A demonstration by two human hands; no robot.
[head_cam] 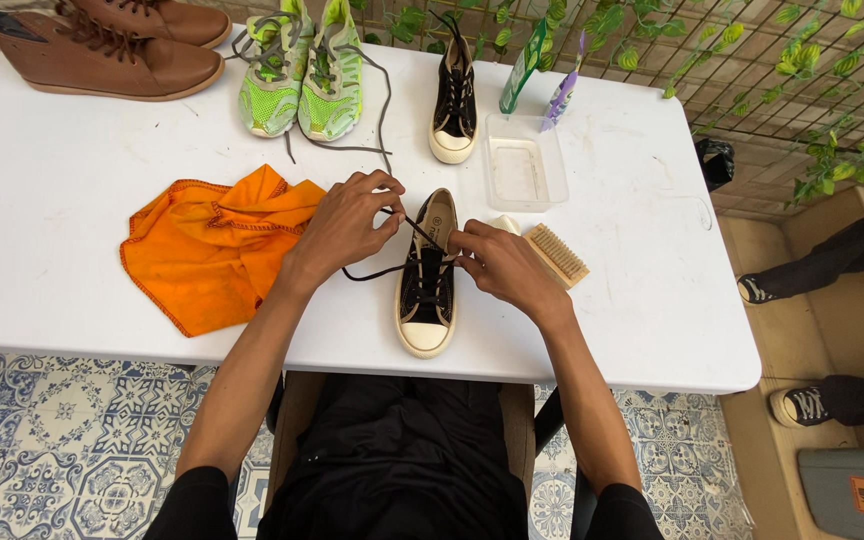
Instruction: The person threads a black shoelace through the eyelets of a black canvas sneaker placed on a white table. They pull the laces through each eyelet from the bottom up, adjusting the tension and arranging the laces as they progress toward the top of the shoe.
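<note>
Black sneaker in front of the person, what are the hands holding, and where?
Left hand pinches the black lace near its end; right hand grips the black sneaker at its eyelets.

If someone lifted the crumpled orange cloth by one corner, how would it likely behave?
The crumpled orange cloth lies in soft folds on the white table, so it would probably hang limp rather than hold its shape. It looks thin, so likely light. Pushed, it would probably bunch up rather than slide whole.

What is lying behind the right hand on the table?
Behind the right hand lies a wooden brush, bristles up, on the white table. A pale rounded thing peeks out beside it; the hand covers most of it, so its kind is unclear.
</note>
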